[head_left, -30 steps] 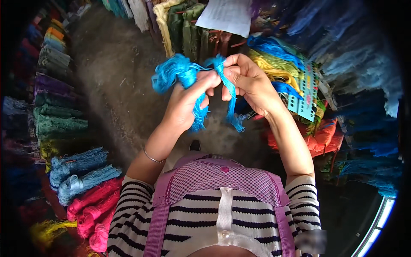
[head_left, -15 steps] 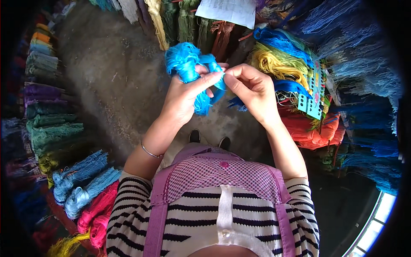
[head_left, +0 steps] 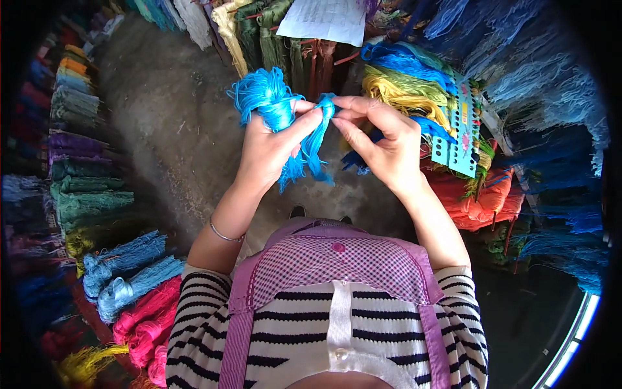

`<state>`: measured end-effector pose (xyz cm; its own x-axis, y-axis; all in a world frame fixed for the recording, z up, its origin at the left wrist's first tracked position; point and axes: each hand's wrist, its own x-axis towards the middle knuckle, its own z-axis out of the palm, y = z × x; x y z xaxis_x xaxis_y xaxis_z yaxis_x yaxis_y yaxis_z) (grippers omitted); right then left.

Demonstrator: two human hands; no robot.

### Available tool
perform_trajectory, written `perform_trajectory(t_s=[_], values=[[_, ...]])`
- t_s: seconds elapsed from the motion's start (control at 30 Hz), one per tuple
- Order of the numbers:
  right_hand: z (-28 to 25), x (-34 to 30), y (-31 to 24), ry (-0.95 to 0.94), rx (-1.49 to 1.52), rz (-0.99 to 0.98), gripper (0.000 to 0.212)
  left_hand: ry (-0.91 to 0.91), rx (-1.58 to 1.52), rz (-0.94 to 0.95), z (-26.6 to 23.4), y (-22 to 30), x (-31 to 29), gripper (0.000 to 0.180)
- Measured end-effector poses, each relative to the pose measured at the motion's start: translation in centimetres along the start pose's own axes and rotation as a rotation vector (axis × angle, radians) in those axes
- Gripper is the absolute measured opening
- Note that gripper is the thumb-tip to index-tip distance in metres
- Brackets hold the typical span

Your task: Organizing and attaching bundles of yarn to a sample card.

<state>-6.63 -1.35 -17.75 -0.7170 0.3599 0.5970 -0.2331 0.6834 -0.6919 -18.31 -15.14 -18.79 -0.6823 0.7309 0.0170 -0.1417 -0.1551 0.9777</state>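
A bright turquoise skein of thread (head_left: 264, 97) is bunched in front of me, its fluffy looped end at the left and loose strands hanging below. My left hand (head_left: 264, 150) is closed round the skein, thumb stretched along its front. Thumb and fingertips of my right hand (head_left: 392, 144) pinch at the right edge of a narrow turquoise loop beside my left thumb. Whether a fine strand lies between those fingertips is too small to make out.
Yellow thread hanks (head_left: 405, 94), a turquoise card with punched holes (head_left: 461, 133) and red-orange hanks (head_left: 486, 201) hang at the right. Blue hanks (head_left: 544, 91) fill the far right. Pale blue skeins (head_left: 133, 288) lie at the left. A white paper sheet (head_left: 324, 19) rests at the back.
Both hands have moved slightly apart. The narrow loop now stands upright beside my left thumb, its strands hanging lower. My view has shifted a little.
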Motion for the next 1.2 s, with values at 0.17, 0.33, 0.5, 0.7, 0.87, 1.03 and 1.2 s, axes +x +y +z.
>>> perform_trajectory(t_s=[0.17,0.33,0.5,0.7,0.87,1.03,1.2], values=[[-1.0,-0.1,0.4,0.017,-0.232,-0.206,0.015,0.024,-0.015,-0.005,1.4,-0.2,-0.3,0.010],[-1.6,-0.1,0.7,0.078,-0.223,-0.160,0.012,-0.018,0.043,0.018,1.2,-0.8,0.0,0.011],[-3.1,-0.1,1.3,0.119,0.618,0.415,0.011,-0.075,-0.093,-0.033,-0.3,0.2,1.3,0.018],[-4.1,0.4,2.7,0.032,1.053,0.635,0.008,-0.059,-0.040,-0.078,-5.6,0.2,2.9,0.020],[-4.9,-0.5,2.1,-0.745,0.983,0.899,0.020,-0.077,-0.058,-0.105,-6.4,1.2,4.7,0.044],[-3.1,-0.8,-1.0,-0.504,1.834,0.324,0.059,-0.335,-0.695,-0.250,-7.1,-0.5,4.7,0.062],[1.0,1.1,0.9,-0.248,0.978,0.587,0.039,-0.333,-0.657,-0.113,-2.1,0.0,2.9,0.058]])
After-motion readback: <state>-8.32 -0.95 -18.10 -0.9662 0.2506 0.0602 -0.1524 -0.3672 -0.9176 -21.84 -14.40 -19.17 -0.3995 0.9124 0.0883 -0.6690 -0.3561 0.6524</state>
